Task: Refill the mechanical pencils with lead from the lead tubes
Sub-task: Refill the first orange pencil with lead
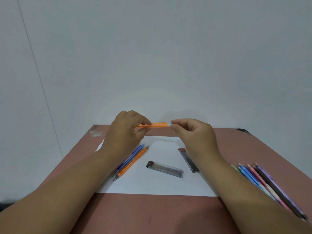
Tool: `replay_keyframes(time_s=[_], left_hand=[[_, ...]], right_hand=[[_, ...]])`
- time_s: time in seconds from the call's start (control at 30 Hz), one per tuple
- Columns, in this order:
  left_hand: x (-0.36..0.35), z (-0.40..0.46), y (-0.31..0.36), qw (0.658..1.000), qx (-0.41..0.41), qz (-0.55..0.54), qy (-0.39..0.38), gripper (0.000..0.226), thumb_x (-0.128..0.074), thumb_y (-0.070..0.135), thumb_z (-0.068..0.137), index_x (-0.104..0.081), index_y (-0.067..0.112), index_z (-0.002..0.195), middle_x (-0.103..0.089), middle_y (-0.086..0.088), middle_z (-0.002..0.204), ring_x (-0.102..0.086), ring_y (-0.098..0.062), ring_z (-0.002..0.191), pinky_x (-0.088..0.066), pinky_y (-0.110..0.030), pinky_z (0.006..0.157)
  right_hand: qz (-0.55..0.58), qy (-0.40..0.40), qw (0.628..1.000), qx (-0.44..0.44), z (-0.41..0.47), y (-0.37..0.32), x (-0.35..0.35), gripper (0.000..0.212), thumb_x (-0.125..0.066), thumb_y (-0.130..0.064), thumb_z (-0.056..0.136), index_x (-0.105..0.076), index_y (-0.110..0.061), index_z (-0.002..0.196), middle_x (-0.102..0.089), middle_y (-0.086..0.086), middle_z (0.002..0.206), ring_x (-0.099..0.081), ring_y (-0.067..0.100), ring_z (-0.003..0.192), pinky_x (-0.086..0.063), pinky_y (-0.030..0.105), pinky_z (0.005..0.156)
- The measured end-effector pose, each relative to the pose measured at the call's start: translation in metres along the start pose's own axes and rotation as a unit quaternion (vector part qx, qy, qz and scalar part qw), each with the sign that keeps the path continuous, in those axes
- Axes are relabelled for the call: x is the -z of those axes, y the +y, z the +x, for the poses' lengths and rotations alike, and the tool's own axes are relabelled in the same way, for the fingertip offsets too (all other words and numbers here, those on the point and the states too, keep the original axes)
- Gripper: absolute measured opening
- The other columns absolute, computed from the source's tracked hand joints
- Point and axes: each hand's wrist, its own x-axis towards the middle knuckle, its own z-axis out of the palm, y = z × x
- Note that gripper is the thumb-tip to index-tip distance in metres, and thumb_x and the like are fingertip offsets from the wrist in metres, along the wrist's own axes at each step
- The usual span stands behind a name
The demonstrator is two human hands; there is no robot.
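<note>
My left hand (125, 132) grips an orange mechanical pencil (158, 125) and holds it level above the far edge of the white paper (152, 184). My right hand (194, 134) pinches the pencil's pale cap end between thumb and fingertips. Two clear lead tubes lie on the paper: one (165, 169) in the middle, another (188, 159) partly under my right wrist. A blue pencil (130, 157) and an orange pencil (133, 162) lie side by side on the paper under my left forearm.
The paper lies on a reddish-brown table (152, 215) against a pale wall. Several coloured pencils (263, 181) lie in a row at the right, partly hidden by my right forearm. A scuffed patch (96, 132) marks the table's far left corner.
</note>
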Motion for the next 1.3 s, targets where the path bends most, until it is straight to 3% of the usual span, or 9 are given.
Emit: replay_keyframes(time_s=[0.23, 0.47, 0.57, 0.67, 0.8, 0.93, 1.03, 1.13, 1.3], left_hand=[[0.001, 0.0, 0.003, 0.999, -0.034, -0.014, 0.002, 0.013, -0.078, 0.021, 0.087, -0.078, 0.026, 0.098, -0.067, 0.009, 0.091, -0.053, -0.015, 0.09, -0.035, -0.016, 0.077], [0.001, -0.001, 0.024, 0.996, -0.084, -0.024, 0.033, 0.012, -0.081, 0.023, 0.084, -0.076, 0.026, 0.095, -0.066, 0.009, 0.088, -0.058, -0.016, 0.083, -0.047, -0.03, 0.073], [0.001, 0.0, 0.031, 0.996, -0.068, -0.06, 0.023, 0.013, -0.08, 0.031, 0.085, -0.073, 0.031, 0.096, -0.064, 0.015, 0.087, -0.058, -0.008, 0.082, -0.047, -0.023, 0.073], [0.003, -0.002, 0.032, 0.991, -0.044, -0.124, -0.009, 0.017, -0.077, 0.045, 0.084, -0.074, 0.034, 0.097, -0.064, 0.02, 0.085, -0.06, -0.006, 0.081, -0.04, -0.01, 0.069], [0.004, -0.005, 0.035, 0.978, 0.005, -0.201, -0.052, 0.036, -0.056, 0.061, 0.09, -0.078, 0.033, 0.097, -0.07, 0.017, 0.087, -0.065, -0.009, 0.091, -0.046, -0.016, 0.073], [0.007, -0.006, 0.037, 0.945, 0.095, -0.297, -0.097, 0.047, -0.044, 0.063, 0.096, -0.079, 0.031, 0.097, -0.073, 0.013, 0.09, -0.065, -0.002, 0.091, -0.048, -0.018, 0.08], [0.008, -0.006, 0.04, 0.923, 0.143, -0.333, -0.13, 0.049, -0.043, 0.062, 0.097, -0.08, 0.031, 0.095, -0.074, 0.009, 0.089, -0.062, -0.005, 0.082, -0.049, -0.024, 0.079], [0.007, -0.007, 0.044, 0.922, 0.147, -0.313, -0.171, 0.051, -0.037, 0.062, 0.096, -0.08, 0.034, 0.093, -0.074, 0.01, 0.089, -0.061, -0.011, 0.083, -0.05, -0.031, 0.083], [0.01, -0.01, 0.048, 0.911, 0.145, -0.324, -0.209, 0.059, -0.031, 0.064, 0.096, -0.08, 0.031, 0.095, -0.073, 0.009, 0.092, -0.058, -0.009, 0.085, -0.041, -0.015, 0.076]], right_hand=[[0.035, -0.017, 0.999, -0.028, -0.001, -0.003, 0.002, 0.007, -0.074, -0.024, 0.092, -0.08, -0.027, 0.095, -0.075, -0.015, 0.083, -0.061, -0.009, 0.068, -0.062, 0.039, 0.066], [0.151, -0.055, 0.982, -0.098, -0.003, -0.004, -0.004, 0.011, -0.074, -0.031, 0.091, -0.082, -0.024, 0.094, -0.075, 0.001, 0.088, -0.059, 0.014, 0.075, -0.047, 0.034, 0.066], [0.232, -0.058, 0.961, -0.141, -0.001, -0.007, -0.004, 0.016, -0.073, -0.033, 0.091, -0.081, -0.02, 0.085, -0.071, 0.002, 0.087, -0.058, 0.014, 0.079, -0.048, 0.029, 0.066], [0.36, -0.03, 0.918, -0.163, 0.003, -0.009, 0.002, 0.018, -0.066, -0.027, 0.097, -0.073, -0.011, 0.097, -0.075, 0.007, 0.097, -0.071, 0.019, 0.088, -0.059, 0.036, 0.081], [0.45, 0.018, 0.87, -0.199, 0.008, -0.01, 0.007, 0.014, -0.052, -0.022, 0.106, -0.059, -0.01, 0.108, -0.077, 0.014, 0.097, -0.076, 0.029, 0.091, -0.062, 0.049, 0.079], [0.525, 0.03, 0.826, -0.202, 0.015, -0.007, 0.016, 0.024, -0.045, -0.035, 0.107, -0.056, -0.016, 0.096, -0.051, 0.003, 0.069, -0.049, 0.017, 0.055, -0.053, 0.035, 0.066], [0.575, 0.022, 0.795, -0.192, 0.017, -0.005, 0.026, 0.038, -0.04, -0.043, 0.104, -0.051, -0.016, 0.079, -0.038, 0.001, 0.065, -0.032, 0.017, 0.053, -0.033, 0.03, 0.06], [0.601, 0.013, 0.781, -0.172, 0.016, -0.005, 0.032, 0.042, -0.038, -0.042, 0.097, -0.049, -0.015, 0.068, -0.034, 0.001, 0.064, -0.03, 0.018, 0.054, -0.03, 0.03, 0.057], [0.617, 0.01, 0.771, -0.156, 0.013, -0.008, 0.032, 0.041, -0.037, -0.04, 0.093, -0.047, -0.014, 0.062, -0.031, 0.0, 0.063, -0.028, 0.018, 0.053, -0.029, 0.029, 0.056]])
